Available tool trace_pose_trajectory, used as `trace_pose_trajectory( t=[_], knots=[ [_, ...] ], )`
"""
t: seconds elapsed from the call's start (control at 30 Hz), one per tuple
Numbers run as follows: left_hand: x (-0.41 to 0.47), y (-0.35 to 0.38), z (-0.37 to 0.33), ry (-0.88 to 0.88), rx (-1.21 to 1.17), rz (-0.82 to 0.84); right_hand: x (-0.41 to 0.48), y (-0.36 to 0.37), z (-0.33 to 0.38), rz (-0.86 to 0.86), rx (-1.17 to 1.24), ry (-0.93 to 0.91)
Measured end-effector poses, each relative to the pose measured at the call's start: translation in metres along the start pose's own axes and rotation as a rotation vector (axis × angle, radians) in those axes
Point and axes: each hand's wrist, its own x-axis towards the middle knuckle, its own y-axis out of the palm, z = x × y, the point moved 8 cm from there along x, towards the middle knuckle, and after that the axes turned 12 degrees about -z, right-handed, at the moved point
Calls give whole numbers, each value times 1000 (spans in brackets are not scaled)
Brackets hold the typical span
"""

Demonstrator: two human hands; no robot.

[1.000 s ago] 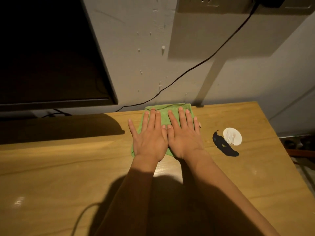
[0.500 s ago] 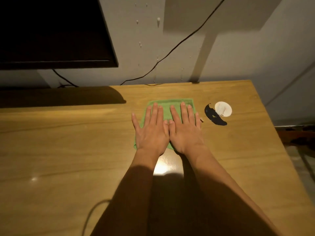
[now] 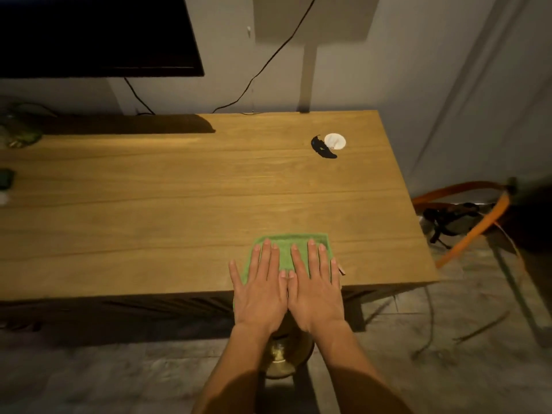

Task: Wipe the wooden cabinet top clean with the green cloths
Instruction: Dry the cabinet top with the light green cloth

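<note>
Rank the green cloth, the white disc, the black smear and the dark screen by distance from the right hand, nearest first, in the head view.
From the right hand:
1. Green cloth, directly under the palm, at the cabinet's front edge.
2. Black smear, far side of the top, beside the disc.
3. White disc, touching the smear; nearly a tie.
4. Dark screen, upper left on the wall.

You're standing in a home living rm, w/ a dark flat TV (image 3: 89, 34) hanging on a plain grey wall (image 3: 418, 70), its cables (image 3: 268, 61) trailing down behind a long wooden cabinet top (image 3: 179, 189), tiled floor (image 3: 448, 354) showing below.
</note>
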Motion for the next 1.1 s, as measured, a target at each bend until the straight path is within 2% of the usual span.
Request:
trace_pose_trajectory(
  t=[0.17, 0.47, 0.63, 0.77, 0.9, 1.1],
  knots=[
    [-11, 3, -2, 29, 43, 25, -14, 4, -4, 30, -14, 28],
    [23, 4, -2, 30, 13, 31, 25, 1, -4, 26, -36, -8],
    [110, 3, 0, 5, -19, -53, 114, -5, -1, -9, -36, -47],
    [206, 3, -2, 73, -36, -108, 205, -7, -2, -65, -19, 13],
    [301, 3, -2, 73, -42, -116, 301, -16, -1, -102, -32, -15],
    [388, 0, -7, 122, -28, -166, 383, -20, -2, -103, -36, 14]
  ],
)
